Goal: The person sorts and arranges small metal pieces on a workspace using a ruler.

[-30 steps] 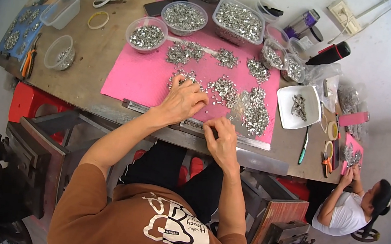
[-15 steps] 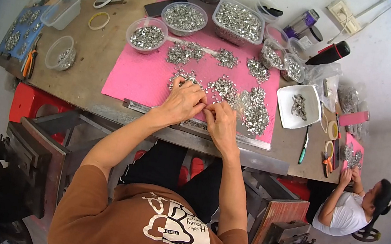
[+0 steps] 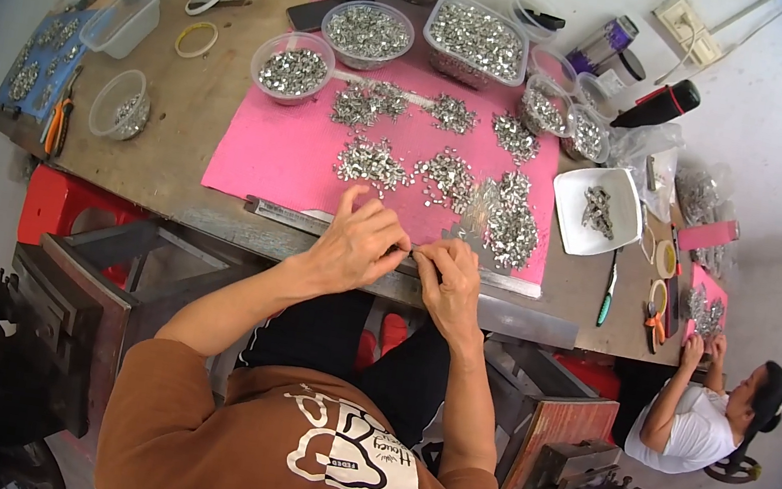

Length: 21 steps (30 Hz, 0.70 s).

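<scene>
My left hand point(image 3: 358, 248) and my right hand point(image 3: 449, 282) meet at the front edge of the bench, thumbs and fingertips pinched close together. Whatever they hold is too small to make out. Under and beside them runs a long narrow metal rail point(image 3: 286, 215), partly hidden by my hands. Just beyond, on a pink mat point(image 3: 268, 150), lie several heaps of small shiny metal pieces; the nearest are a left heap point(image 3: 373, 163), a middle heap point(image 3: 445, 178) and a large right heap point(image 3: 512, 224).
Behind the heaps stand a round tub point(image 3: 292, 73), another round tub point(image 3: 368, 34) and a rectangular tub point(image 3: 477, 43), all filled with metal pieces. A white dish point(image 3: 571, 221) sits to the right. Pliers point(image 3: 59, 119) lie at left. A co-worker point(image 3: 693, 421) sits at far right.
Both hands have drawn back a little toward me, from the mat's near edge to the bench's front edge, uncovering more of the left heap. The fingertips stay pinched together.
</scene>
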Available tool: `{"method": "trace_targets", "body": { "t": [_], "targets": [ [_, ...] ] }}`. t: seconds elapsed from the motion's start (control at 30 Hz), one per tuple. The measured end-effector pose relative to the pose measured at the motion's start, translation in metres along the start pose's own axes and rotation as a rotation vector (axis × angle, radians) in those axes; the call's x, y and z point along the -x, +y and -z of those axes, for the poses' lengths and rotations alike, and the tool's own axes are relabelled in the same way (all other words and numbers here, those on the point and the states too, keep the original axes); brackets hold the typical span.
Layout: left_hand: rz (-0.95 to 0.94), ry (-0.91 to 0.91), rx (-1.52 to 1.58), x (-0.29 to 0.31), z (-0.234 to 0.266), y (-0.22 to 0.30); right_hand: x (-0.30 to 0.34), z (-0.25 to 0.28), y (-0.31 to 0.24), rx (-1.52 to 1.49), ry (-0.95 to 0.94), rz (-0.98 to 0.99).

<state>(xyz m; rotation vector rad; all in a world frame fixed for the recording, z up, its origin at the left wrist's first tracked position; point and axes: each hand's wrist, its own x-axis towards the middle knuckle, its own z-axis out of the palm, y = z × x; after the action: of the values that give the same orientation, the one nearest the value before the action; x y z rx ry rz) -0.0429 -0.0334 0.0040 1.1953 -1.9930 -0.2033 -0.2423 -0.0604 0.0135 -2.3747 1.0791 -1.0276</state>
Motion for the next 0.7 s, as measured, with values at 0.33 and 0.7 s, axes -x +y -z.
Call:
{"method": "trace_targets", "body": {
  "t": [0.33,0.7],
  "targets": [
    [0.032,-0.015,0.016,0.007,-0.006,0.000,-0.007,0.002,0.016,-0.040,0.009,-0.094],
    [0.066,-0.286,-0.191,-0.033,-0.015,-0.030,-0.025,-0.002,0.017,0.294,-0.210,0.026]
  ]
}}
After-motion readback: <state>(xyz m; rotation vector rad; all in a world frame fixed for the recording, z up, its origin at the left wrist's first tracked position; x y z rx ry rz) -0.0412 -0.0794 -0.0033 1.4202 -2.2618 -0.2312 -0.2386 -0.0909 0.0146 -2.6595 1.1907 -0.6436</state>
